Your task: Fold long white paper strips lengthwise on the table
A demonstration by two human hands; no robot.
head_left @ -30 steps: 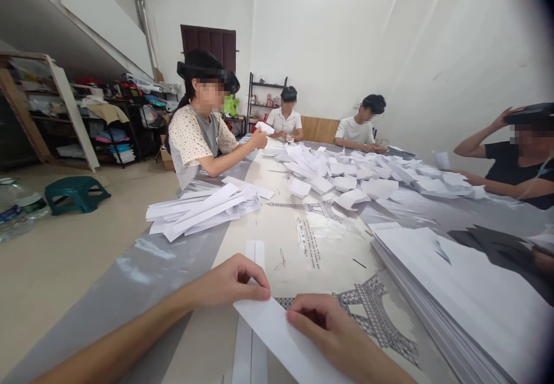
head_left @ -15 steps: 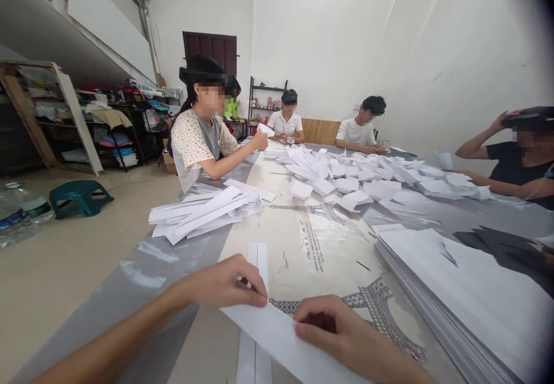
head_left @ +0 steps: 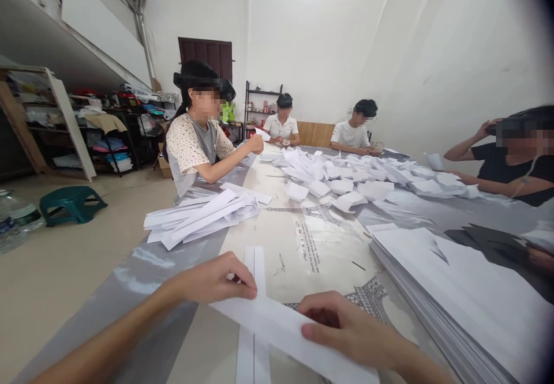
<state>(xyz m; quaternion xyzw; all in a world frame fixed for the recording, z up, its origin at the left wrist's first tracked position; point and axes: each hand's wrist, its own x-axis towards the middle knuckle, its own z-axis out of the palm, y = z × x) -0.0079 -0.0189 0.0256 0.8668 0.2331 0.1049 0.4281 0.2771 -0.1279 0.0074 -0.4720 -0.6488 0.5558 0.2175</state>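
Observation:
A long white paper strip (head_left: 277, 329) slants across the near part of the table between my two hands. My left hand (head_left: 220, 280) pinches its upper left edge between thumb and fingers. Farther right along the same edge, my right hand (head_left: 341, 326) grips the strip, thumb on top and fingers curled behind. Under it lies a second white strip (head_left: 253, 268) with a dark line down its length, pointing away from me. The held strip covers the middle of this lower one.
A loose pile of paper strips (head_left: 201, 217) lies at the left. A thick stack of white sheets (head_left: 459, 280) stands at the right. Many folded papers (head_left: 341, 179) cover the far table. Several people sit around it, the nearest person (head_left: 194, 142) holding paper. A green stool (head_left: 71, 205) stands on the floor.
My right hand has shifted slightly right, and my left slightly left, with the strip still between them. More of the held strip shows. The camera view has turned a little.

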